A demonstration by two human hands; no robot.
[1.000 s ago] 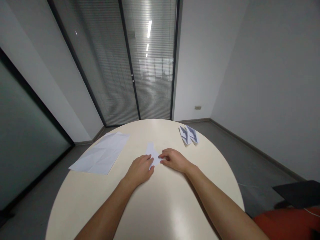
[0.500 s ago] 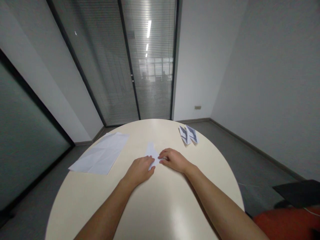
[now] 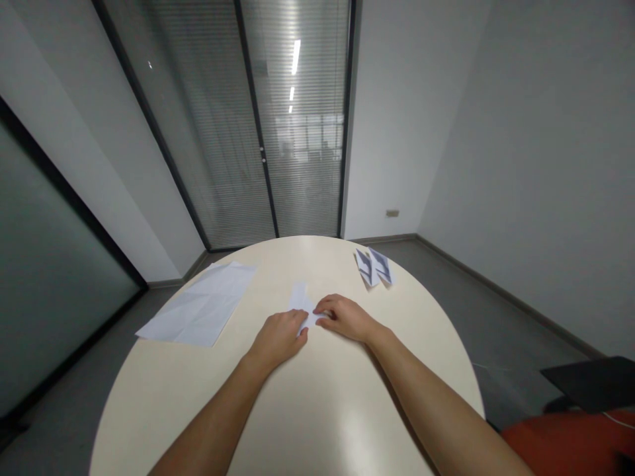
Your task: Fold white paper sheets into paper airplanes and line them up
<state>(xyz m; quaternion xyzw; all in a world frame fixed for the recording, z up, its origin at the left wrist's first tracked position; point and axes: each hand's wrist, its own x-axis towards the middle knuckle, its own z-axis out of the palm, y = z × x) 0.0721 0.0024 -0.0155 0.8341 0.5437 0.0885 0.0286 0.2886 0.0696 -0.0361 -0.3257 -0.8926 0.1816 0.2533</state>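
Left hand [image 3: 282, 336], fingers loosely bent, is resting over a small white paper [image 3: 298, 293] near the middle of the round table [image 3: 297, 423], while the right hand [image 3: 344, 317], also half-curled, is touching its right edge; whether either is pinching it, one cannot tell. Uneven pressure or a sideways tug is perhaps risking a skewed crease or a tear. Two hands are sharing one small piece; two folded papers [image 3: 381, 266] are lying far right, one large creased sheet [image 3: 203, 307] left.
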